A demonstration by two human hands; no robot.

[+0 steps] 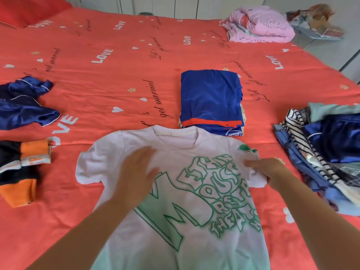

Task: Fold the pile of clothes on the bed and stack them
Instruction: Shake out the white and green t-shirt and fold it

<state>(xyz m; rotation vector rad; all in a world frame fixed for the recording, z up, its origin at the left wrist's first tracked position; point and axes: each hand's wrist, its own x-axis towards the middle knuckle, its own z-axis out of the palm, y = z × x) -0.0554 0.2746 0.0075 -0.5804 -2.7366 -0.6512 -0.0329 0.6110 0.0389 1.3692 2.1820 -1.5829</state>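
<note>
On the red bed [116, 75] the white T-shirt [185, 211] lies spread flat. The left hand [136, 172] presses its chest with straight fingers; the right hand [266, 169] pinches its sleeve [253, 180]. Beyond the collar sits a folded blue stack [211, 98].

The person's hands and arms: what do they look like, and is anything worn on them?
The left hand and the right hand are bare: no gloves, and no ring shows, though the left hand is blurred. The left arm and the right arm are bare as far as the picture shows them, with no sleeve, watch or bracelet in view.
</note>
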